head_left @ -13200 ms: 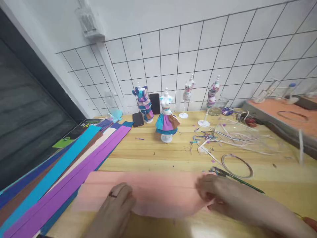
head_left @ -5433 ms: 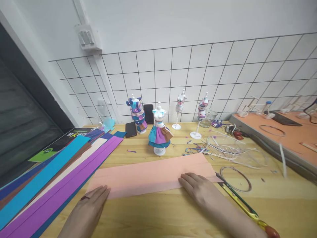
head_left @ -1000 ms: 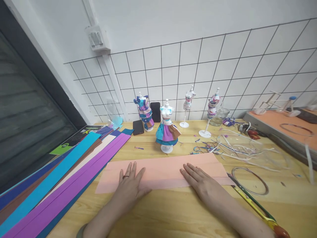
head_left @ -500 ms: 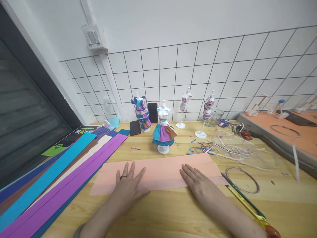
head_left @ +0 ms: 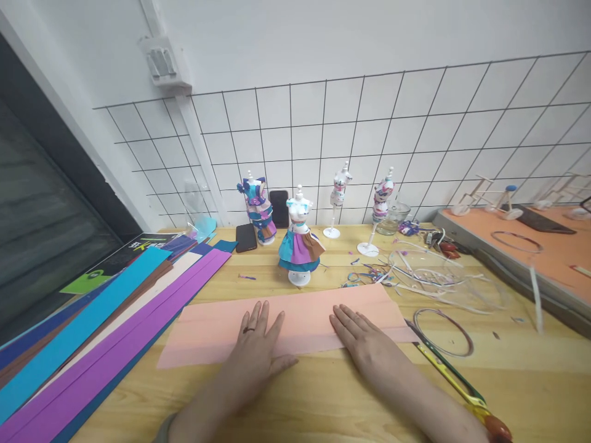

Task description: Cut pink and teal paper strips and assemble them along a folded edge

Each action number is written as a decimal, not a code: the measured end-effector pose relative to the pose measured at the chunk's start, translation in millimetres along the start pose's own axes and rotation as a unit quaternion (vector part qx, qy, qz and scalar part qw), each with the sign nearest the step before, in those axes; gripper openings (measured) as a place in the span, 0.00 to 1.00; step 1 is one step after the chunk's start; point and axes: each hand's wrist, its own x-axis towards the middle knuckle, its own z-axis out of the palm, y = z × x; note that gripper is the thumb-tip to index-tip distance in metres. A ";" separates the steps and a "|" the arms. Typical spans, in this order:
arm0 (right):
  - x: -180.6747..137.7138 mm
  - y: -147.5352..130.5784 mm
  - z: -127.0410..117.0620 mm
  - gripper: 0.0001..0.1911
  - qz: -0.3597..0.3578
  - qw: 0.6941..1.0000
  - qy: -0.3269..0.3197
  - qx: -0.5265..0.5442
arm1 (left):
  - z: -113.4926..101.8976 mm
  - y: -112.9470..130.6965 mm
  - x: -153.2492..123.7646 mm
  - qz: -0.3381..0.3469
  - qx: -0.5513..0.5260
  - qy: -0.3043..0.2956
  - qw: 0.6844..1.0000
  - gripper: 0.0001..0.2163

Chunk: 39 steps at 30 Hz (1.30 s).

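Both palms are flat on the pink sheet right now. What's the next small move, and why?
Probably slide the left hand outward along the near edge of the pink sheet, toward its left end. Both hands lie flat near the middle, with the right hand right of centre, so the left end looks unpressed. The layers at the right end also do not quite line up.

Craft workshop: dressed mini mannequins [head_left: 299,237], coloured paper sheets [head_left: 115,320], wire grid [head_left: 369,141].

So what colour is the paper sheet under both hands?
The paper is pale peach-pink; head view.
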 end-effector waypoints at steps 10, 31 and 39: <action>5.0 -20.4 -16.2 0.30 -0.008 0.992 0.019 0.128 | 11.6 -1.4 1.0 0.007 0.018 0.040 0.999 0.33; 5.5 -13.4 -17.5 0.34 0.039 0.995 -0.026 0.093 | 27.6 -12.6 7.2 0.035 0.061 0.114 0.991 0.35; -0.5 -9.7 -8.4 0.33 0.078 0.994 -0.007 0.079 | 28.4 -13.6 7.2 0.034 0.059 0.114 0.991 0.34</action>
